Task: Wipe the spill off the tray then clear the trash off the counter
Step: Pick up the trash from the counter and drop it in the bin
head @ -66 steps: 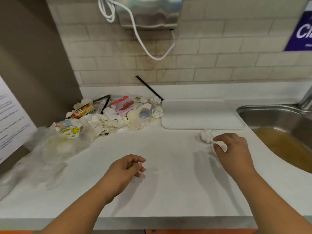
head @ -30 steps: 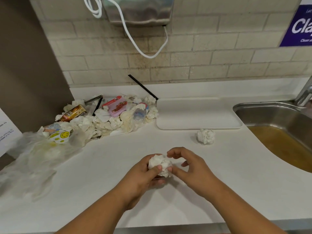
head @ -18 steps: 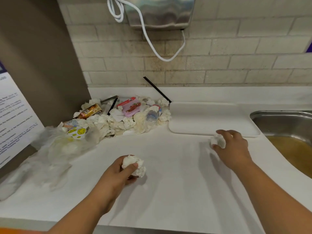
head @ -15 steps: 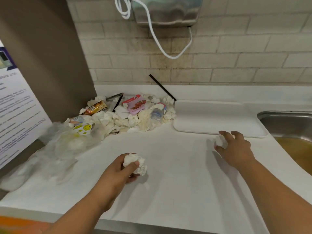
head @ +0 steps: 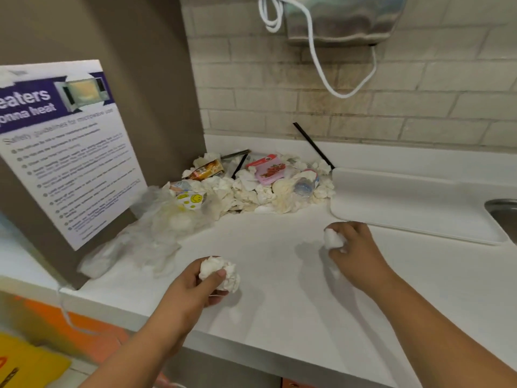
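Note:
My left hand [head: 193, 289] grips a crumpled white tissue ball [head: 221, 273] just above the white counter [head: 279, 303]. A second, smaller tissue wad [head: 332, 238] is held in my right hand [head: 355, 253], near the front edge of the white tray [head: 414, 203]. The tray lies flat at the right and looks bare. A heap of trash [head: 251, 183] fills the back left corner: crumpled tissues, snack wrappers, a pink packet, a small plastic bottle and black straws. A clear plastic bag [head: 151, 233] lies in front of the heap, at its left.
A steel sink rim [head: 503, 211] shows at the right edge. A microwave safety poster [head: 64, 147] leans on the brown side wall at left. A steel dispenser with a white cord [head: 335, 21] hangs on the tiled wall above. Orange and yellow surfaces lie below the counter edge.
My right hand reached to the loose wad by the tray, closed on it and drew it leftward. My left hand kept its tissue ball. The view swung left, bringing the poster in.

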A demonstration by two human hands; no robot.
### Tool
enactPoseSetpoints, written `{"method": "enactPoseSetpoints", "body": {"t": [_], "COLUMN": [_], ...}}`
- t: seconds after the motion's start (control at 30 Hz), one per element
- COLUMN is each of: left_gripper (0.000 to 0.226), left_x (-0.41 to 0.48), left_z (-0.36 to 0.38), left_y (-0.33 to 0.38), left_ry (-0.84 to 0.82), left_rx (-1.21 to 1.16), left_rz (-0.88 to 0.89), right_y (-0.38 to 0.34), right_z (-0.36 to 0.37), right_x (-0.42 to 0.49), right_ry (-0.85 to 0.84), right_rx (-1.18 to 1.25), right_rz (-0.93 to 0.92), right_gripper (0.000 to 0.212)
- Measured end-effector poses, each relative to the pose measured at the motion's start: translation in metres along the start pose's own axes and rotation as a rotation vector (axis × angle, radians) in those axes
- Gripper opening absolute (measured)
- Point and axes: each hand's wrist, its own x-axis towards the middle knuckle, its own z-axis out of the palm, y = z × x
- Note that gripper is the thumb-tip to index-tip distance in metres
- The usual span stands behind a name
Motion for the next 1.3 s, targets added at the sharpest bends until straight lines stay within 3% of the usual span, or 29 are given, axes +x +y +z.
{"method": "enactPoseSetpoints", "body": {"t": [0.27,0.57,0.8,1.3], "left_gripper": [0.021,0.016,0.016,0.019], "left_x": [-0.038,-0.091,-0.115,-0.101], "left_z": [-0.100,-0.257,-0.333,-0.371], "left_y": [-0.016,-0.079,-0.122,-0.204], "left_ry": [0.076,0.232,0.275,0.409], "left_rx": [0.004,0.017,0.088,0.028], "left_rz": [0.004,-0.123,-0.200,-0.429], "right_y": [-0.116,-0.232,-0.256,-0.222], "right_z": [0.081,0.195,0.286,0.457], "right_x": [-0.051,-0.134,-0.177,-0.182], "right_ry": [-0.211,-0.495,-0.720,-0.983], "right_rx": [0.107,0.133,0.132,0.137], "right_rz": [-0.224,-0.375,-0.231,0.225], "right_gripper": [0.040,0.036,0.033,0.025]}}
